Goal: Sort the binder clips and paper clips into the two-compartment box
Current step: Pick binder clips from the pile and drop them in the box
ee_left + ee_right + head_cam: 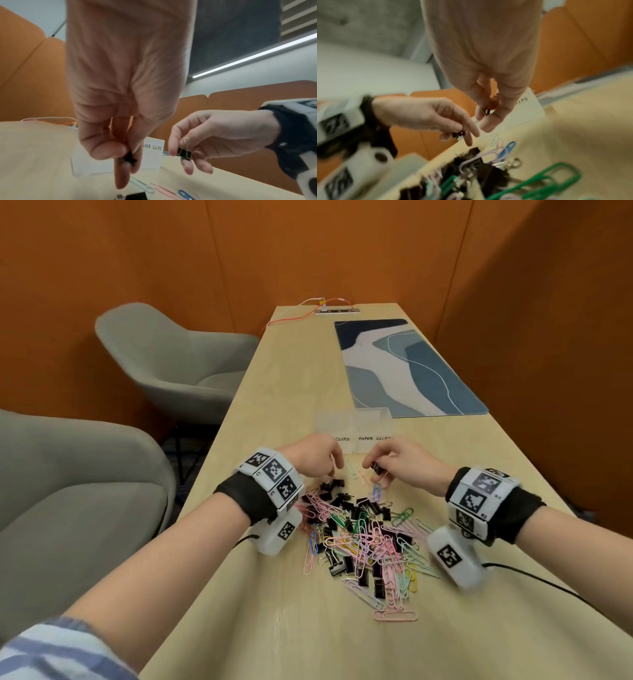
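A heap of black binder clips and coloured paper clips [363,539] lies on the wooden table [496,542] between my wrists. Beyond it stands the clear two-compartment box [354,424], its labels reading "CLIPS" and "PAPER CLIPS" [152,147]. My left hand [334,465] hovers over the heap's far edge and pinches a small black binder clip [130,159]. My right hand [371,465] is level with it, just in front of the box, and pinches another black binder clip [184,153] by its body and wire handle. The two hands sit close together without touching.
A blue patterned mat [407,368] lies beyond the box on the right. A power strip with orange cables [337,309] sits at the table's far end. Two grey armchairs [171,354] stand left of the table. Orange walls close in on the space.
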Motion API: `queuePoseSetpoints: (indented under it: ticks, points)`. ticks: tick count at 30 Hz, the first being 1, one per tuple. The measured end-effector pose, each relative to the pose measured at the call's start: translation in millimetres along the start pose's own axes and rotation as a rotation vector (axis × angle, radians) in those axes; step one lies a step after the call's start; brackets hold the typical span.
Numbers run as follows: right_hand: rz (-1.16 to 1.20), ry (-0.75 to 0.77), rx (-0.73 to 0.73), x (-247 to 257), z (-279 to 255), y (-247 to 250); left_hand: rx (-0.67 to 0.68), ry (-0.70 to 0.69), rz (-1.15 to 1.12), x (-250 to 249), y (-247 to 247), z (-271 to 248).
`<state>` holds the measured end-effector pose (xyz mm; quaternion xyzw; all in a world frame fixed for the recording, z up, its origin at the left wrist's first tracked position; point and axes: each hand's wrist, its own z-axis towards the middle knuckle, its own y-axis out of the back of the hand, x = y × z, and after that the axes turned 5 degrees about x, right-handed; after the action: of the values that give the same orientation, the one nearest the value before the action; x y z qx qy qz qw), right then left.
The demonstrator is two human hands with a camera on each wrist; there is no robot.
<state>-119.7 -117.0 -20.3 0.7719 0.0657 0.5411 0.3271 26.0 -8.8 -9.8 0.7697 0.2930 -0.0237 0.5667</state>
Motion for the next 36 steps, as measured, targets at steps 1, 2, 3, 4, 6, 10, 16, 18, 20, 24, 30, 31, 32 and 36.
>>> queuePoseSetpoints:
  ticks: [1, 2, 3, 4, 6, 10, 16, 18, 20, 24, 30, 31, 32, 36]
  points:
    - [0.103, -0.043, -0.022, 0.3, -1.0, 2.3, -0.005, 0.014, 0.012, -0.6, 1.6, -1.4]
    - [0.213, -0.079, -0.036, 1.3, -2.0, 4.4, -0.010, 0.024, 0.025, -0.7, 2.6, -3.5]
    - [0.331, -0.122, -0.037, 2.5, -2.7, 6.4, -0.014, 0.031, 0.037, -0.4, 3.1, -5.6]
    - [0.461, -0.174, -0.020, 3.5, -2.9, 8.3, -0.010, 0.038, 0.044, 0.2, 2.9, -8.1]
    - [0.700, -0.284, 0.050, 4.6, -2.6, 11.9, 0.016, 0.055, 0.050, 1.8, 0.4, -11.6]
    - [0.927, -0.351, 0.181, 9.6, -0.9, 14.6, -0.045, 0.070, 0.105, 4.7, -6.4, -10.8]
    - [-0.012, -0.128, 0.233, 14.7, 2.3, 1.4, -0.124, -0.074, 0.277, 6.3, -15.2, -9.5]
    - [-0.380, 0.017, 0.266, 12.4, -0.2, -10.0, -0.098, -0.078, 0.278, 6.8, -17.0, -5.8]
    - [-0.526, 0.100, 0.253, 10.7, -1.0, -22.4, -0.102, -0.084, 0.241, 7.3, -19.0, -2.8]
    - [-0.638, 0.199, 0.186, 9.4, 4.8, -32.8, -0.069, -0.087, 0.208, 6.1, -16.6, -1.9]
    - [-0.606, 0.166, 0.232, 8.0, 12.1, -20.3, -0.056, -0.098, 0.215, 10.1, -15.6, -2.6]
    - [-0.577, 0.147, 0.225, 5.8, 13.1, -18.7, -0.061, -0.103, 0.200, 10.3, -15.8, -2.9]
    - [-0.535, 0.127, 0.217, 4.1, 13.4, -17.5, -0.064, -0.109, 0.181, 10.4, -15.7, -3.5]
    - [-0.547, 0.133, 0.182, -0.6, 9.3, -17.9, -0.040, -0.102, 0.168, 10.4, -16.3, -5.8]
